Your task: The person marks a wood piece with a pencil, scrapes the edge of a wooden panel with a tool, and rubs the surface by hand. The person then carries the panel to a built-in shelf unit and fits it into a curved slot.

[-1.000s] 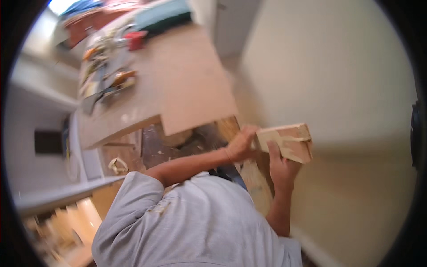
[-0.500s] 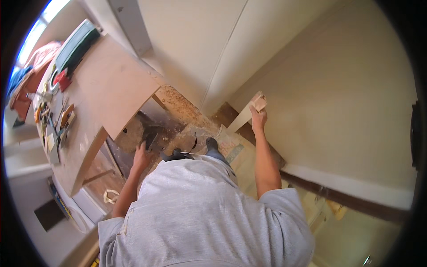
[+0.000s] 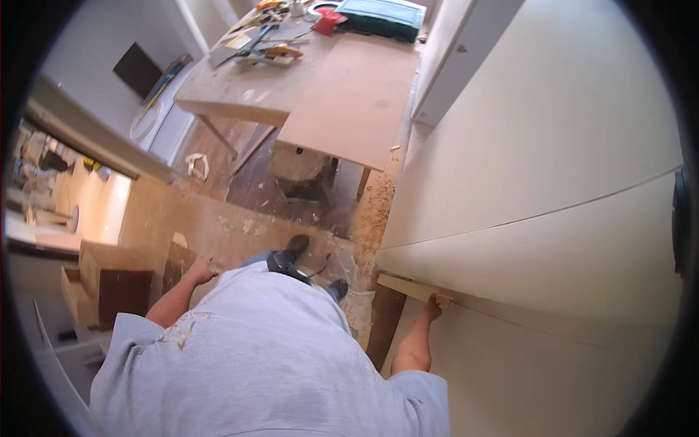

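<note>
My right hand (image 3: pixel 435 306) is closed round one end of a long pale wooden strip (image 3: pixel 402 286). The strip reaches leftward from the hand, close along the base of the large cream panel (image 3: pixel 531 189). On the other side of my body, my left hand (image 3: pixel 202 271) hangs low over the floor, away from the table. Its fingers look loosely bent and apart, with nothing visible in them.
Ahead stands a worktable (image 3: pixel 218 93) bearing hand tools, a red item (image 3: pixel 328 23) and a teal case (image 3: pixel 382 16). A flat board (image 3: pixel 349 102) overhangs its near edge, with a stool-like block (image 3: pixel 302 171) beneath. Wood shavings (image 3: pixel 376 204) cover the floor; a brown wooden box (image 3: pixel 116 280) sits left.
My view has swung left, so the table now lies ahead. The wooden strip, still in my right hand, is now lower along the cream panel. My left hand is farther from the table.
</note>
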`<state>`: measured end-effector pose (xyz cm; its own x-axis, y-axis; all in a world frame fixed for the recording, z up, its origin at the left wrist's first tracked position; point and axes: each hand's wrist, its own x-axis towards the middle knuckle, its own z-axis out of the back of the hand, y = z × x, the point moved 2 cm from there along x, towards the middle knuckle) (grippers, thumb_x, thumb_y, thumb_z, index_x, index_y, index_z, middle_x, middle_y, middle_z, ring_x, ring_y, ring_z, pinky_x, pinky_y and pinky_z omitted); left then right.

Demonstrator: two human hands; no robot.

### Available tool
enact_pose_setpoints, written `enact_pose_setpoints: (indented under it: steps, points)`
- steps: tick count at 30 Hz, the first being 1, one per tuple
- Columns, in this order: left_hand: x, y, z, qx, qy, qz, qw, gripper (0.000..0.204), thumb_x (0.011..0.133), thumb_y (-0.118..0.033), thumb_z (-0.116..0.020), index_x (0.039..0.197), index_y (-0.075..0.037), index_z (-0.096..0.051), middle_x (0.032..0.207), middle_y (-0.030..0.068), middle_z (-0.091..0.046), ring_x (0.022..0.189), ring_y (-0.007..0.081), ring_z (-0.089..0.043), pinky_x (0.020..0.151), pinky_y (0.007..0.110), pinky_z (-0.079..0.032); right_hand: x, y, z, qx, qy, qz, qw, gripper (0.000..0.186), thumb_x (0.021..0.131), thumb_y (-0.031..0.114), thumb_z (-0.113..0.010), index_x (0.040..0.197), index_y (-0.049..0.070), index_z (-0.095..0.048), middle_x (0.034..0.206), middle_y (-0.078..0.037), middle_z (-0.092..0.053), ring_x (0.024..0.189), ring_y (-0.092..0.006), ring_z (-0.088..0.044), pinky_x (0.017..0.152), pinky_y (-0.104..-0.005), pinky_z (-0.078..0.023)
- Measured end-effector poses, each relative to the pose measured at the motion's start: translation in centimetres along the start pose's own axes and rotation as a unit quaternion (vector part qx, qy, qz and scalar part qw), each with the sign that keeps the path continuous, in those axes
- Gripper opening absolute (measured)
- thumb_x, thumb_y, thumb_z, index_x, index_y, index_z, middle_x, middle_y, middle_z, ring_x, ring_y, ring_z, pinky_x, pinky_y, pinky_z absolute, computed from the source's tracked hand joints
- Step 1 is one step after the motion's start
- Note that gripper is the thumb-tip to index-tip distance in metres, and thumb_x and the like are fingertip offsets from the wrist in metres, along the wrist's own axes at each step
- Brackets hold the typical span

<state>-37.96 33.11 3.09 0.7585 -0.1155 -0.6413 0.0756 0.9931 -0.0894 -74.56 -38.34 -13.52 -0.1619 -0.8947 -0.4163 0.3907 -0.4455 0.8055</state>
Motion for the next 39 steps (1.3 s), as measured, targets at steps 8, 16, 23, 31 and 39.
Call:
enact_pose_setpoints:
  steps: [8,16,23,31,39]
  points:
    - [-5.0,6.7,-7.4,-0.057,0.074,0.069,0.993,0.078,0.082,-0.042,-0.077,0.144,0.001,-0.058,0.141,0.0302,-0.059,0.133,0.0419,-0.057,0.114,0.043,-0.045,4.8,-3.7,-1.2,0.003,0.059,0.009,0.998,0.048,0.096,0.028,-0.074,0.118,-0.013,-0.066,0.114,-0.020,-0.072,0.100,-0.0309,-0.068,0.089,-0.0429,-0.053]
    - [-3.1,4.4,-6.9,-0.036,0.050,0.052,0.997,0.071,0.085,-0.037,-0.077,0.142,0.001,-0.059,0.138,0.0286,-0.062,0.131,0.0415,-0.059,0.112,0.044,-0.046,1.4,-4.6,3.2,-0.223,-0.007,-0.072,0.972,0.049,0.092,0.028,-0.076,0.122,-0.009,-0.062,0.112,-0.026,-0.072,0.098,-0.0399,-0.073,0.084,-0.0483,-0.058]
    - [5.9,-9.5,3.8,-0.244,-0.021,-0.137,0.960,0.064,0.094,-0.038,-0.072,0.141,0.003,-0.057,0.142,0.0254,-0.060,0.131,0.0353,-0.059,0.111,0.043,-0.046,-15.9,4.2,-6.0,-0.145,0.309,0.186,0.921,0.029,0.103,0.029,-0.060,0.103,0.000,-0.063,0.081,-0.007,-0.063,0.080,-0.0174,-0.063,0.074,-0.0339,-0.052]
    - [5.2,-33.7,18.0,-0.242,0.125,-0.446,0.853,0.059,0.105,-0.034,-0.061,0.152,-0.001,-0.045,0.132,0.0192,-0.064,0.123,0.0279,-0.062,0.104,0.040,-0.048,-36.0,31.3,-23.6,0.252,0.581,0.014,0.773,0.021,0.112,0.029,-0.049,0.099,0.013,-0.053,0.078,0.003,-0.044,0.066,-0.0082,-0.041,0.062,-0.0279,-0.040]
    - [16.1,-30.8,23.8,-0.430,-0.093,-0.382,0.813,0.030,0.106,-0.030,-0.055,0.110,-0.001,-0.063,0.101,0.0229,-0.065,0.094,0.0407,-0.062,0.088,0.043,-0.050,-39.8,33.4,-35.7,0.103,0.528,0.149,0.830,0.053,0.105,0.033,-0.062,0.143,-0.004,-0.053,0.118,-0.013,-0.065,0.111,-0.0255,-0.064,0.102,-0.0395,-0.049]
